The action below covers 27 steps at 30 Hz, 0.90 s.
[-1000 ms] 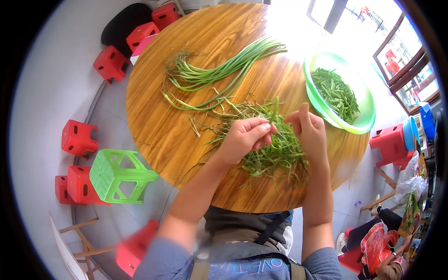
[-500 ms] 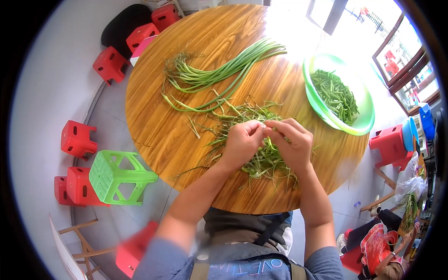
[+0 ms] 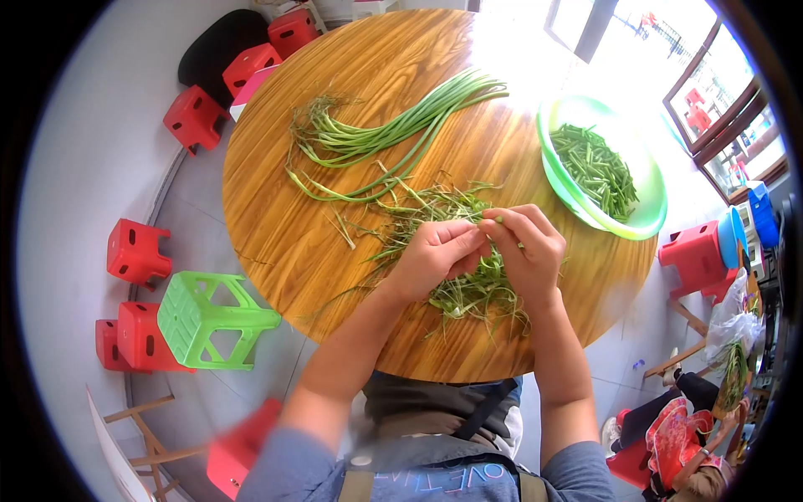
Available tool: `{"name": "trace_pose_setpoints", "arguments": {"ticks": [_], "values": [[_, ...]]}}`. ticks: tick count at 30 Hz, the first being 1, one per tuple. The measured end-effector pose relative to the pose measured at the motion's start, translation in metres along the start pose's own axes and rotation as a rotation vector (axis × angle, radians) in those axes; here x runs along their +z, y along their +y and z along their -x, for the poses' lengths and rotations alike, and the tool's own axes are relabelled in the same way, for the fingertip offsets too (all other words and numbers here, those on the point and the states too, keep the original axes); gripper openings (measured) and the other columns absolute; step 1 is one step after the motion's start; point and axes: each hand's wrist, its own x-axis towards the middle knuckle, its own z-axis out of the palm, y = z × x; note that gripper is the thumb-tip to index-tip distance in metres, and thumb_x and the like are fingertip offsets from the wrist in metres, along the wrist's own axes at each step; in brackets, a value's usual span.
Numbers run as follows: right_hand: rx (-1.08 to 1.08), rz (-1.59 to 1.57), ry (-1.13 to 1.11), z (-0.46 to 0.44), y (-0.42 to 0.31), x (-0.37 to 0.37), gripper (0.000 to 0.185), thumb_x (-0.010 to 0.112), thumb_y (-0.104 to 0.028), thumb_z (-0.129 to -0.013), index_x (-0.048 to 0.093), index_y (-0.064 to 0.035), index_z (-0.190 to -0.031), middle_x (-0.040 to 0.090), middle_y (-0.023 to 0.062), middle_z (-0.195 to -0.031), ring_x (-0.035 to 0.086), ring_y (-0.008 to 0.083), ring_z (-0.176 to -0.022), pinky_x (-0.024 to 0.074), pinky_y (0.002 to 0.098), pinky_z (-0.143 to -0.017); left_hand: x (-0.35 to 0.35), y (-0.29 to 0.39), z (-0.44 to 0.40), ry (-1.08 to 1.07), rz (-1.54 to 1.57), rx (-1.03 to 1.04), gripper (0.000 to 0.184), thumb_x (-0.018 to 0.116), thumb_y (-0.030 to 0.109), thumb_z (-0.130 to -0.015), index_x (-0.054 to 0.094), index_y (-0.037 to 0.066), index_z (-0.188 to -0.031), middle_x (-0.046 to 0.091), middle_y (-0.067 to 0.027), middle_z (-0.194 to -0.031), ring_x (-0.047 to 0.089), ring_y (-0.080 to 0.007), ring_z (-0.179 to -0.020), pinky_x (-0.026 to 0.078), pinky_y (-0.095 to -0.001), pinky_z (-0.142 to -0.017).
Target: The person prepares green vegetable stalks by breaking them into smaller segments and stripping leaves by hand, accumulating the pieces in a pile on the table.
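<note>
My left hand (image 3: 437, 258) and my right hand (image 3: 529, 251) meet over a loose pile of green trimmings (image 3: 468, 297) on the round wooden table (image 3: 284, 243). Both are closed, fingertips together, on a small green stem piece (image 3: 499, 220) that shows between the fingers of the right one; most of it is hidden. Beyond the pile lies a bunch of long green stems (image 3: 401, 125) with wispy tips at the left. To the right, a green basin (image 3: 562, 180) holds many short cut green pieces (image 3: 595, 167).
A green stool (image 3: 196, 322) and several red stools (image 3: 138, 251) stand on the floor at the left. At the lower right a person in a red patterned garment (image 3: 673, 435) sits near a plastic bag (image 3: 736, 322). Glass doors (image 3: 715, 92) are at the upper right.
My right hand, apart from the left a second ago, has come in to meet it and closed. The upright green stem seen earlier in the left fingers now shows only as a small bit.
</note>
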Motion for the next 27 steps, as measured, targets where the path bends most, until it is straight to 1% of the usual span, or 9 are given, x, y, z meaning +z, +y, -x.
{"name": "trace_pose_setpoints", "arguments": {"ticks": [7,8,11,14,17,20,22,25,27], "values": [[0.383,-0.123,-0.388,-0.008,0.022,-0.025,0.013,0.071,-0.010,-0.075,0.063,0.0003,-0.075,0.051,0.0020,-0.064,0.046,0.0077,-0.054,0.0385,0.0233,-0.049,-0.013,-0.005,-0.004,-0.031,0.516,0.156,0.024,0.046,0.021,-0.094,0.059,0.003,-0.085,0.052,0.0005,-0.064,0.039,-0.0057,-0.049,0.033,-0.0195,-0.047],[0.499,-0.132,-0.411,-0.009,0.024,-0.031,0.014,0.069,-0.012,-0.079,0.063,0.0006,-0.078,0.051,-0.0001,-0.066,0.045,0.0066,-0.057,0.0382,0.0225,-0.050,-0.013,-0.004,-0.004,-0.038,0.477,0.164,0.023,0.046,0.020,-0.094,0.059,0.002,-0.089,0.053,0.0002,-0.066,0.040,-0.0061,-0.051,0.034,-0.0196,-0.049],[0.661,-0.372,0.042,-0.013,0.030,-0.043,0.016,0.066,-0.013,-0.082,0.063,0.0010,-0.089,0.054,-0.0013,-0.071,0.046,0.0062,-0.062,0.0388,0.0215,-0.052,-0.013,0.001,-0.003,-0.054,0.366,0.192,0.025,0.044,0.018,-0.095,0.059,-0.001,-0.101,0.055,-0.0007,-0.071,0.044,-0.0072,-0.057,0.037,-0.0201,-0.053],[0.541,-0.344,0.715,-0.027,0.033,-0.042,0.022,0.062,-0.013,-0.086,0.061,0.0011,-0.102,0.056,-0.0016,-0.075,0.046,0.0049,-0.064,0.0389,0.0195,-0.054,-0.008,-0.003,-0.005,-0.125,0.328,0.128,0.027,0.043,0.013,-0.094,0.054,-0.002,-0.113,0.058,-0.0023,-0.078,0.048,-0.0076,-0.063,0.039,-0.0197,-0.056],[0.633,-0.168,0.617,-0.023,0.022,-0.043,0.026,0.061,-0.014,-0.086,0.059,-0.0007,-0.109,0.057,-0.0016,-0.076,0.046,0.0035,-0.061,0.0380,0.0181,-0.053,-0.008,-0.010,-0.007,-0.121,0.236,0.097,0.027,0.042,0.008,-0.094,0.052,-0.003,-0.116,0.059,-0.0035,-0.083,0.051,-0.0075,-0.065,0.041,-0.0194,-0.057],[0.733,-0.441,-0.028,-0.012,0.025,-0.037,0.022,0.062,-0.013,-0.086,0.060,-0.0033,-0.106,0.056,-0.0028,-0.075,0.044,0.0028,-0.057,0.0363,0.0173,-0.050,-0.005,-0.003,-0.004,-0.124,0.132,0.042,0.026,0.045,0.008,-0.093,0.052,-0.003,-0.115,0.060,-0.0039,-0.082,0.052,-0.0072,-0.065,0.041,-0.0194,-0.057],[0.904,-0.626,-0.248,-0.013,0.012,-0.025,0.016,0.062,-0.011,-0.085,0.062,-0.0038,-0.099,0.057,-0.0030,-0.075,0.045,0.0027,-0.057,0.0360,0.0167,-0.050,-0.003,-0.002,-0.003,-0.120,0.063,0.005,0.026,0.046,0.009,-0.093,0.053,-0.004,-0.114,0.060,-0.0039,-0.080,0.052,-0.0072,-0.065,0.041,-0.0195,-0.057],[0.962,-0.974,-0.227,-0.002,0.021,-0.014,0.011,0.063,-0.010,-0.084,0.063,-0.0035,-0.093,0.059,-0.0021,-0.078,0.048,0.0030,-0.059,0.0381,0.0169,-0.052,0.001,-0.002,-0.003,-0.105,-0.012,-0.034,0.025,0.048,0.011,-0.092,0.056,-0.004,-0.111,0.060,-0.0038,-0.079,0.052,-0.0075,-0.065,0.042,-0.0198,-0.058],[0.765,-0.722,-0.152,-0.001,0.027,-0.015,0.005,0.063,-0.006,-0.082,0.064,-0.0027,-0.086,0.060,-0.0001,-0.079,0.054,0.0056,-0.064,0.0433,0.0196,-0.056,0.005,-0.004,-0.005,-0.066,-0.053,-0.042,0.024,0.049,0.012,-0.092,0.058,-0.003,-0.108,0.060,-0.0038,-0.079,0.052,-0.0077,-0.065,0.042,-0.0200,-0.058]]}}
